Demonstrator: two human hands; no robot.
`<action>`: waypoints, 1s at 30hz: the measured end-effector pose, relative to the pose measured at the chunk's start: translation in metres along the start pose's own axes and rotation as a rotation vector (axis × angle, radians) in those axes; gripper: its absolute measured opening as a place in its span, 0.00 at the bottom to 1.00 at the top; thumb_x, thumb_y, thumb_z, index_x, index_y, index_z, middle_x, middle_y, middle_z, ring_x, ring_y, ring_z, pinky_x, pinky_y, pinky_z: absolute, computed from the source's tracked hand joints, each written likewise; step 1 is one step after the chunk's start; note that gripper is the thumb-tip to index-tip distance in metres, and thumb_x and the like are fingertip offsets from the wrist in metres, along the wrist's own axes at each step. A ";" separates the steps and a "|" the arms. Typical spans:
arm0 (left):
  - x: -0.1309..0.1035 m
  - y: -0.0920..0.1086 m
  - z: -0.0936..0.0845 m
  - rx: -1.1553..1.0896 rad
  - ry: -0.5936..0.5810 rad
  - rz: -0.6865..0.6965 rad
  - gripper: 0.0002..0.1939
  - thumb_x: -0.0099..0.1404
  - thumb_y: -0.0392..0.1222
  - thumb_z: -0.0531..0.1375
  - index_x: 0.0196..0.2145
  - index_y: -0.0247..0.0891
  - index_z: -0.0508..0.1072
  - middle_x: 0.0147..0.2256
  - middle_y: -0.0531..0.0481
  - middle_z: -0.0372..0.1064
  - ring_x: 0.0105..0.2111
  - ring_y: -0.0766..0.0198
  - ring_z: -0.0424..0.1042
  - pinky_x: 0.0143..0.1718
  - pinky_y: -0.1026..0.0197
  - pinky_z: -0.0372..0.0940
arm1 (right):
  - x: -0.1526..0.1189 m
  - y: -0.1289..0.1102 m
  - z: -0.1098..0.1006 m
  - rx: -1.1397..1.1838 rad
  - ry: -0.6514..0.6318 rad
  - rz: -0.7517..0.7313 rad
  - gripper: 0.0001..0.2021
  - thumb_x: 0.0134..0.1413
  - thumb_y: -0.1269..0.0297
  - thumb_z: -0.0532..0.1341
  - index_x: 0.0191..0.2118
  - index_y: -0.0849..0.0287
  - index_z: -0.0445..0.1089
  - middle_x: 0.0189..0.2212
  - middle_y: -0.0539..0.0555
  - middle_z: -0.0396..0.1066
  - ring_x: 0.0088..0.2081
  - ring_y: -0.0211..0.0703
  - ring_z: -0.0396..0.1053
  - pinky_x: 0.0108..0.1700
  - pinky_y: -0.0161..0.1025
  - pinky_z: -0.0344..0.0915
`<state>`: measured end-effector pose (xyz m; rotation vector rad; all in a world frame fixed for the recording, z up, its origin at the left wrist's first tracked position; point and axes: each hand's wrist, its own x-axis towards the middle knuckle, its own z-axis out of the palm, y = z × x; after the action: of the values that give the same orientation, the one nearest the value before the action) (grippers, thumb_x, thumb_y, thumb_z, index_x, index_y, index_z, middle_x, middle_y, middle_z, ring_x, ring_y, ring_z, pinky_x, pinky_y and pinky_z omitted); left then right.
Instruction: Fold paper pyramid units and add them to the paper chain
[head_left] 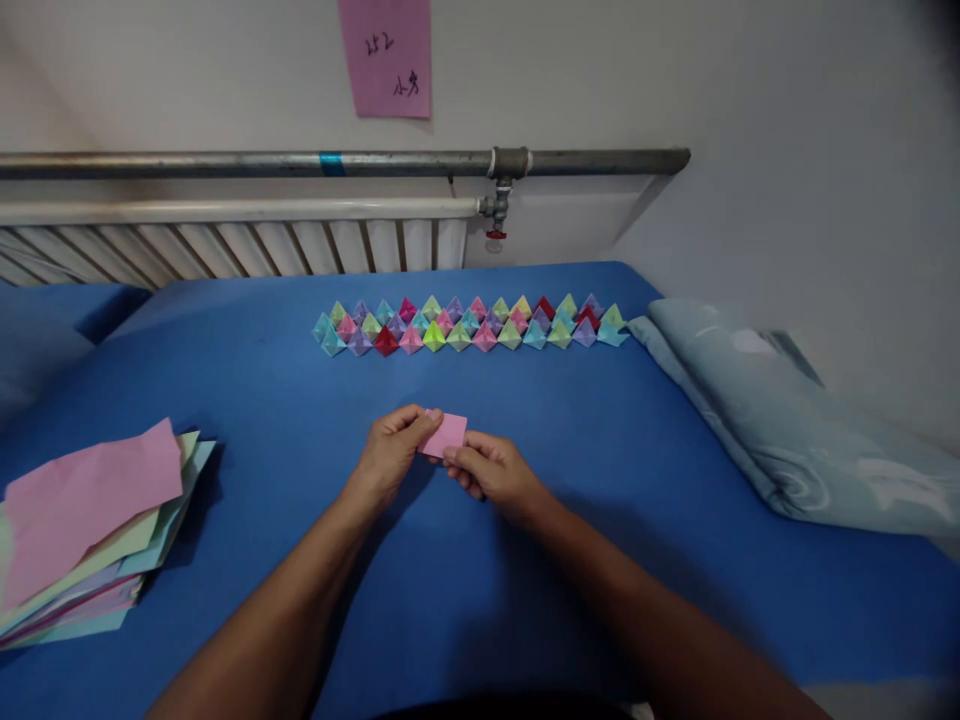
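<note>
Both hands, left and right, pinch the pink paper between them; light, limp, probably folded, best held by its edges.

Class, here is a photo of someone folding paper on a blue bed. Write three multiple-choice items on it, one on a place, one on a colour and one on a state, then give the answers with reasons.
1. Where is the stack of loose paper sheets?
A. at the left edge of the bed
B. on the pillow
C. on the radiator

2. What colour is the small folded paper in the hands?
A. green
B. pink
C. white

3. How is that paper held?
A. lying loose on the bed
B. in one hand only
C. pinched between both hands

Answers:
1 A, the stack of sheets lies on the blue bed at the left.
2 B, the folded paper is pink.
3 C, the left hand and right hand both have a grip on it.
</note>
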<state>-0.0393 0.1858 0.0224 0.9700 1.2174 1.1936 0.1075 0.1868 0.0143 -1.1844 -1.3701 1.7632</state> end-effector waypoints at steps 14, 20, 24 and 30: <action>0.002 -0.005 0.003 0.027 0.068 0.043 0.17 0.53 0.51 0.64 0.19 0.37 0.67 0.18 0.58 0.57 0.20 0.72 0.54 0.23 0.65 0.49 | 0.000 0.006 0.001 0.013 0.001 0.069 0.10 0.51 0.59 0.59 0.24 0.59 0.66 0.18 0.46 0.63 0.16 0.29 0.55 0.17 0.29 0.51; -0.001 -0.003 0.004 0.018 0.017 0.032 0.17 0.53 0.51 0.64 0.18 0.37 0.66 0.16 0.58 0.59 0.18 0.71 0.57 0.22 0.65 0.51 | -0.002 0.005 0.002 0.030 -0.005 0.060 0.08 0.48 0.60 0.60 0.26 0.60 0.67 0.19 0.45 0.63 0.17 0.28 0.56 0.17 0.29 0.51; -0.001 -0.002 0.002 0.052 -0.004 0.026 0.18 0.54 0.51 0.63 0.19 0.37 0.65 0.16 0.57 0.60 0.18 0.72 0.58 0.22 0.65 0.52 | -0.002 0.004 0.001 0.026 -0.016 0.068 0.09 0.47 0.59 0.61 0.25 0.59 0.66 0.19 0.45 0.64 0.16 0.29 0.56 0.17 0.30 0.52; -0.001 -0.002 0.000 0.105 -0.125 -0.087 0.18 0.53 0.53 0.63 0.19 0.37 0.66 0.16 0.55 0.61 0.16 0.71 0.59 0.20 0.65 0.52 | 0.001 0.005 -0.006 0.081 0.075 -0.072 0.13 0.45 0.60 0.62 0.38 0.56 0.64 0.17 0.40 0.62 0.16 0.31 0.57 0.19 0.31 0.53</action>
<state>-0.0392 0.1845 0.0204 1.0435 1.2193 0.9939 0.1126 0.1884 0.0093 -1.1325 -1.2701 1.6911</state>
